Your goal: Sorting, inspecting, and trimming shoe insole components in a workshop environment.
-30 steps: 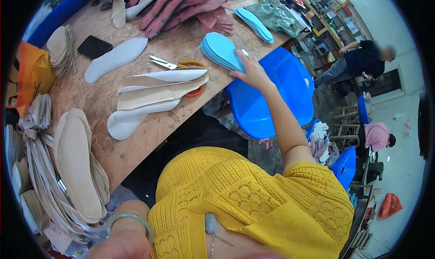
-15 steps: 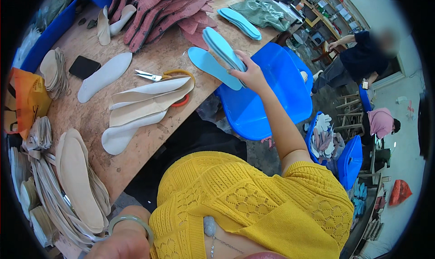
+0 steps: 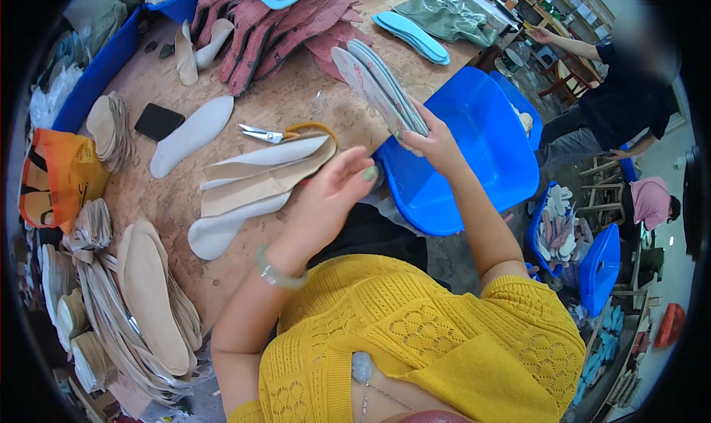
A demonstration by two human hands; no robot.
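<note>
Two or more thin insoles are stacked together and held edge-on above the wooden table, just beside the blue plastic chair. Visible faces are pale grey-white with faint print; shape is long, flat, rounded at the far end. Right hand pinches the stack's near end, fingers curled around it. Left hand hovers near the stack, apart from it, fingers loosely spread, above cream insoles lying beside yellow-handled scissors.
</note>
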